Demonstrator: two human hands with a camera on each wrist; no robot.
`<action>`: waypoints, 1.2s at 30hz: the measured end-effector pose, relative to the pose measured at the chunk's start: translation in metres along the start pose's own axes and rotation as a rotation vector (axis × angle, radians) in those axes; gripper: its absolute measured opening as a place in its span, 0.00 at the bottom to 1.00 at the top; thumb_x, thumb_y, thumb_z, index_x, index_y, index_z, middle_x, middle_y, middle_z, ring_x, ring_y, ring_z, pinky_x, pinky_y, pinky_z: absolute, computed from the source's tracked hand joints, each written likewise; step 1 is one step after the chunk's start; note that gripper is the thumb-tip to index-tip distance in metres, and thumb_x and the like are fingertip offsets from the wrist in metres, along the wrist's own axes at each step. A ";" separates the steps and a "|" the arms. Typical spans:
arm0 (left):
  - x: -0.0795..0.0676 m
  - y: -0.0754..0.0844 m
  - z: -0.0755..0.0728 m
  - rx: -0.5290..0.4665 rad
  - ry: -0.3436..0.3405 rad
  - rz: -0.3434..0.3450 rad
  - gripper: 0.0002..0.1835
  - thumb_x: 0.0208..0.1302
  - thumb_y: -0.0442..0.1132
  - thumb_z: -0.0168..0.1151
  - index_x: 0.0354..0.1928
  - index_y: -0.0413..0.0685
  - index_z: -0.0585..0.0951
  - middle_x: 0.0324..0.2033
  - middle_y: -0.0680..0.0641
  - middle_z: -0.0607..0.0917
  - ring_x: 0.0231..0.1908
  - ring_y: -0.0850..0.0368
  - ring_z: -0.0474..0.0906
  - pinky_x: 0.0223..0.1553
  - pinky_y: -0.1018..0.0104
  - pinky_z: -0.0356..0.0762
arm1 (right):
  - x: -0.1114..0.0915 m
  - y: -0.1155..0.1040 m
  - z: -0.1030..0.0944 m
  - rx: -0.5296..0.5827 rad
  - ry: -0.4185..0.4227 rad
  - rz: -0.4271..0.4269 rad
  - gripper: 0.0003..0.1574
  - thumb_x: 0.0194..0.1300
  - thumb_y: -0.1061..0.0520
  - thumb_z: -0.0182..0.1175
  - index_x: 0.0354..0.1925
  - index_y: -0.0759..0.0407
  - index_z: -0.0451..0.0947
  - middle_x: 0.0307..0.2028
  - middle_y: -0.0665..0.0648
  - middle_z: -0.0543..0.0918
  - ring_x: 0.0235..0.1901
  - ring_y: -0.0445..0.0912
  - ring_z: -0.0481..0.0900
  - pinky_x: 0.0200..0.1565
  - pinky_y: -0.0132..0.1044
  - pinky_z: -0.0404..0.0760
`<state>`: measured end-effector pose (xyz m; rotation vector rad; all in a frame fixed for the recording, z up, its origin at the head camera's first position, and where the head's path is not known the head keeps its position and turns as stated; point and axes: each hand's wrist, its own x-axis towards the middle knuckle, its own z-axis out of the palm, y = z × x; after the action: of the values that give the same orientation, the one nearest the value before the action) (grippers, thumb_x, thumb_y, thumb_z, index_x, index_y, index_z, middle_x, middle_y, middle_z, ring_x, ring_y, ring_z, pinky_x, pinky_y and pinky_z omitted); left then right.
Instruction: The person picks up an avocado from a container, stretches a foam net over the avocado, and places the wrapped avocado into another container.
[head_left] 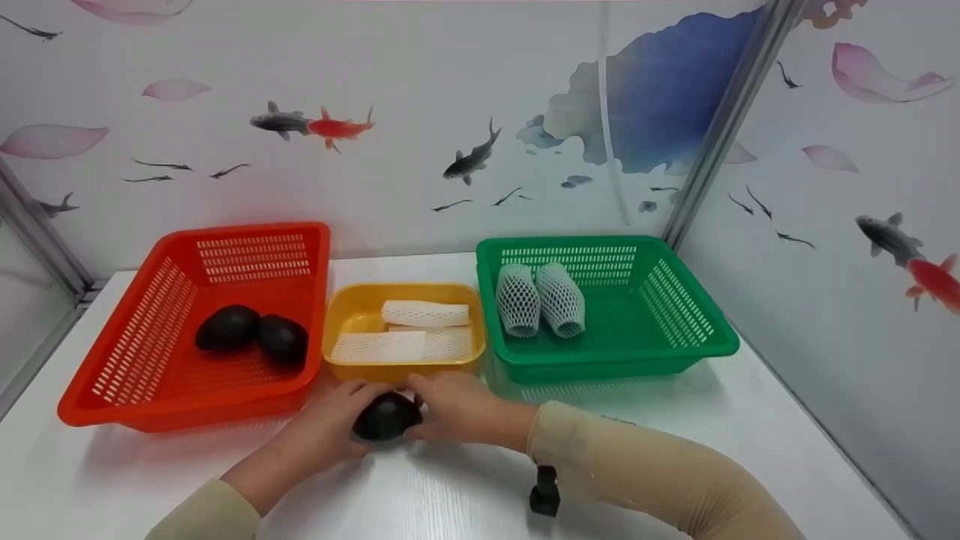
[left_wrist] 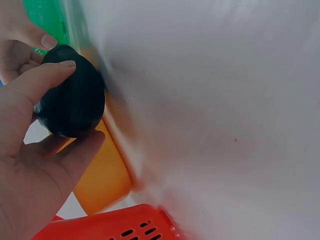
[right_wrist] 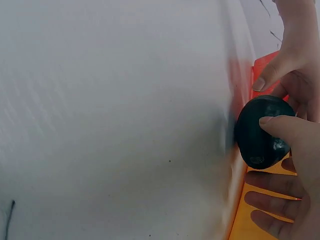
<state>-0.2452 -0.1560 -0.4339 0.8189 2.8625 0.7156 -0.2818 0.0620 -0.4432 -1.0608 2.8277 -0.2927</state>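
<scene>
A smooth, near-black avocado is between the two hands, above the table in front of the yellow basket. My left hand holds it from the left, its thumb over the skin and fingers underneath. From the other side my right hand grips the same avocado, its thumb pressed on the surface while several fingers stretch out below. Two more dark avocados, a left one and a right one, lie in the red basket.
The yellow basket behind the hands contains white foam net sleeves. At right, a green basket has two net-sleeved items standing side by side at its left end. A printed wall closes off the table's back.
</scene>
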 end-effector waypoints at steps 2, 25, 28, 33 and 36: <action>0.000 0.000 -0.001 -0.006 -0.004 0.003 0.39 0.47 0.34 0.79 0.64 0.53 0.73 0.55 0.46 0.75 0.55 0.47 0.70 0.59 0.43 0.69 | 0.000 0.000 -0.001 -0.014 0.003 -0.008 0.30 0.57 0.38 0.69 0.50 0.49 0.70 0.35 0.45 0.79 0.33 0.41 0.75 0.37 0.34 0.76; 0.000 0.002 -0.014 0.021 -0.076 -0.030 0.37 0.48 0.36 0.78 0.63 0.56 0.75 0.58 0.50 0.76 0.57 0.49 0.70 0.61 0.43 0.67 | -0.002 -0.004 -0.005 0.039 -0.040 -0.038 0.34 0.60 0.42 0.68 0.61 0.48 0.70 0.47 0.46 0.81 0.39 0.40 0.78 0.42 0.33 0.77; 0.002 0.003 -0.015 0.049 -0.085 -0.040 0.38 0.48 0.37 0.79 0.63 0.57 0.75 0.57 0.52 0.75 0.57 0.51 0.70 0.61 0.46 0.68 | -0.002 -0.004 -0.007 0.030 -0.032 -0.047 0.33 0.61 0.42 0.68 0.60 0.48 0.70 0.47 0.46 0.82 0.40 0.40 0.78 0.43 0.34 0.77; 0.004 0.005 -0.017 0.125 -0.072 -0.031 0.36 0.47 0.39 0.79 0.61 0.57 0.76 0.53 0.53 0.77 0.54 0.52 0.72 0.59 0.48 0.71 | -0.003 -0.003 -0.009 0.024 -0.035 -0.058 0.30 0.61 0.41 0.67 0.57 0.49 0.70 0.43 0.47 0.82 0.40 0.42 0.77 0.43 0.35 0.77; 0.005 0.007 -0.020 0.151 -0.065 -0.027 0.36 0.46 0.40 0.79 0.61 0.60 0.77 0.53 0.54 0.77 0.53 0.53 0.72 0.58 0.49 0.72 | -0.003 -0.002 -0.010 0.023 -0.033 -0.060 0.30 0.62 0.41 0.66 0.57 0.48 0.71 0.44 0.46 0.81 0.40 0.41 0.77 0.43 0.35 0.76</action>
<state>-0.2499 -0.1569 -0.4124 0.8036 2.8907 0.4657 -0.2800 0.0638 -0.4330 -1.1367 2.7609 -0.3090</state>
